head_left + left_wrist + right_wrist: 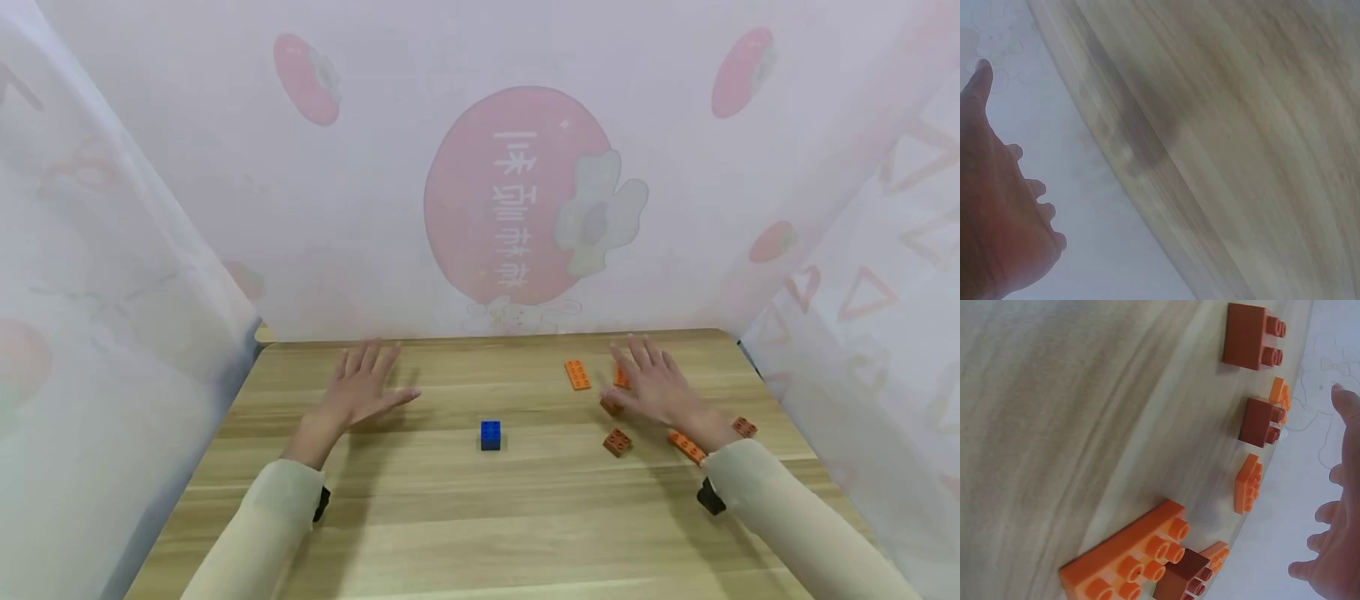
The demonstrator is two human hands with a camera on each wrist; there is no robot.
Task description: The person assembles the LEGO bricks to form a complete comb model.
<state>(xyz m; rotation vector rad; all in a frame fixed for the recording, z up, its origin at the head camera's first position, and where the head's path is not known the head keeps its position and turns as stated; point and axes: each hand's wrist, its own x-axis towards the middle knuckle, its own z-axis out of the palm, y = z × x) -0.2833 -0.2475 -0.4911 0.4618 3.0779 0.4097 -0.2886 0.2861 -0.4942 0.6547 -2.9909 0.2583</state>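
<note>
My left hand (358, 393) is spread over the far left of the table, fingers straight and nothing in it. The left wrist view shows that hand (1007, 206) off to the side of bare wood. On the other side, my right hand (657, 390) stretches out flat above a scatter of toy bricks and holds none. Partly hidden behind it are an orange brick (621, 377) and a reddish-brown brick (611, 407). A blue brick (491, 436) stands on the table between the hands, nearer the left one.
Around the right hand lie a flat orange brick (577, 375), a reddish-brown brick (617, 442), a long orange brick (685, 447) and another brown brick (744, 427). White printed sheets (360, 208) enclose the wooden table (480, 533) at the back and both sides.
</note>
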